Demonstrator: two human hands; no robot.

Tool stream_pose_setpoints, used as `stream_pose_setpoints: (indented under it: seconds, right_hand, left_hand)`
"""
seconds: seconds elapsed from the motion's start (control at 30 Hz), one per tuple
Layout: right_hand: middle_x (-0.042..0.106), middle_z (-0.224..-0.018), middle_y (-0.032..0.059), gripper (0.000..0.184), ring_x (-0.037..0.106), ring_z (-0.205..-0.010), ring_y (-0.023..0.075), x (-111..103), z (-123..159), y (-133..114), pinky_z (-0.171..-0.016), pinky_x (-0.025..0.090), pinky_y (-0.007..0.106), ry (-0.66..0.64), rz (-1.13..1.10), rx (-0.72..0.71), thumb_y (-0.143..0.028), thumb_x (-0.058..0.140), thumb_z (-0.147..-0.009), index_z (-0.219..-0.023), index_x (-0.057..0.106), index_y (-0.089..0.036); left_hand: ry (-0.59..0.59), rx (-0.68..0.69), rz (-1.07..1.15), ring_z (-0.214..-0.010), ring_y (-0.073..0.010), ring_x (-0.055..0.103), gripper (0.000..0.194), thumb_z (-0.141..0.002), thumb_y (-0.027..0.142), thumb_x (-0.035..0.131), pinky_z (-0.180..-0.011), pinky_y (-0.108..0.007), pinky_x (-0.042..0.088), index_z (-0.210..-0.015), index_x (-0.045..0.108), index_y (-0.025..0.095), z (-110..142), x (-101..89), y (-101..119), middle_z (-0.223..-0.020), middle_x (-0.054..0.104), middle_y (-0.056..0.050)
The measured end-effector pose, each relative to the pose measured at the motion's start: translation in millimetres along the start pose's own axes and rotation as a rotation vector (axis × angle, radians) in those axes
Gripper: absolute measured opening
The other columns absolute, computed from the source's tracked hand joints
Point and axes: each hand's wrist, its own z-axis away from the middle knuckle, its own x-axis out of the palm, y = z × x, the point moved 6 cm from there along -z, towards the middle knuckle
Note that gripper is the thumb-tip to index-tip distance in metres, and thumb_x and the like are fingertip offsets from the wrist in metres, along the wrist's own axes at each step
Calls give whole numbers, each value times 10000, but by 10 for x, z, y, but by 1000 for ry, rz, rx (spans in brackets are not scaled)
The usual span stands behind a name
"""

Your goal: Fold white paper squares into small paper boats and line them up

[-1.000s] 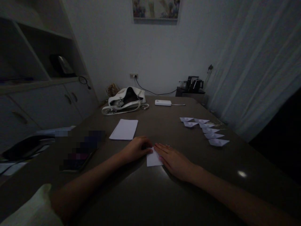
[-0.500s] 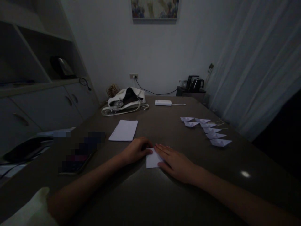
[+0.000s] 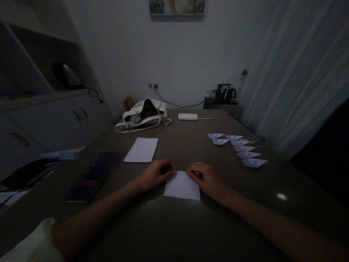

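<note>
A white sheet of paper (image 3: 182, 187) lies on the dark table in front of me, its wide edge toward me. My left hand (image 3: 158, 174) pinches its far edge at the left between thumb and fingers. At the right of the same edge, my right hand (image 3: 207, 180) has thumb and fingertips closed on the paper. A small gap separates the two hands. Beyond my left hand lies a stack of white paper (image 3: 141, 150). To the right, several folded paper boats (image 3: 247, 149) stand grouped on the table.
A blurred-out phone (image 3: 89, 182) lies at the left. Farther back are a white handbag (image 3: 144, 114) and a white power bank (image 3: 188, 116) with a short cable. A black kettle (image 3: 227, 94) stands on a small cabinet behind the table.
The paper was a smaller folded piece under my flat right hand; now it is opened wider. My right hand has moved slightly right and its fingers have curled into a pinch.
</note>
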Motion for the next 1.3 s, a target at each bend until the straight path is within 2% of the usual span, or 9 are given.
stream_pose_setpoints:
  seconds: [0.13,0.27,0.43,0.53,0.67,0.87,1.03,1.3]
  right_hand:
    - [678,-769,28,141,597,-714,134,-36,-8,19,-654,412,237,26,-132,33,-201,546,-844,-786,668,-160]
    - [659,-716,14,168,569,-648,126,-35,-18,78,-591,382,224,23,-235,112,-268,559,-835,-760,664,-160]
    - [451,-550,-31,366,430,-532,101,-1,-33,204,-505,307,217,56,-364,169,-386,489,-866,-583,528,-157]
    - [400,-545,-35,380,400,-534,100,17,-34,246,-501,296,217,52,-421,189,-387,487,-858,-551,477,-164]
    - [424,-552,-24,357,397,-538,106,-3,-33,310,-486,295,217,87,-493,260,-412,505,-831,-579,523,-159]
    - [438,-547,-20,399,403,-503,105,18,-15,378,-446,301,214,112,-625,347,-485,475,-832,-604,520,-160]
    - [484,-548,-9,381,449,-509,112,27,3,420,-455,326,214,116,-604,368,-467,482,-827,-633,558,-149]
    - [504,-571,-3,393,455,-521,114,25,-11,383,-463,337,214,104,-624,362,-498,493,-819,-656,574,-150]
  left_hand:
    - [8,-7,-66,-675,-132,545,232,-882,324,489,-611,-229,388,-830,634,150,-8,10,-11,-744,618,-11]
    - [35,-11,-132,-650,-137,543,278,-878,342,491,-594,-233,373,-764,639,137,-8,-19,-25,-701,617,-21]
    - [169,-79,-126,-656,-151,555,249,-857,303,491,-591,-239,376,-766,641,125,3,-134,-66,-704,641,-36]
    - [163,-117,-120,-621,-142,531,291,-863,352,478,-559,-232,358,-762,635,129,0,-138,-102,-669,621,-19]
    - [135,-156,-128,-538,-117,447,387,-893,413,400,-500,-224,305,-665,562,145,-8,-118,-135,-562,519,20]
    - [173,-162,-132,-531,-118,441,372,-898,379,385,-516,-236,306,-621,497,157,-14,-137,-154,-548,478,23]
    - [187,-145,-120,-552,-114,421,358,-896,375,389,-510,-228,303,-622,476,161,-16,-135,-168,-561,441,35]
    - [162,-135,-105,-567,-116,458,361,-906,377,391,-533,-234,326,-657,526,154,-17,-119,-155,-583,503,25]
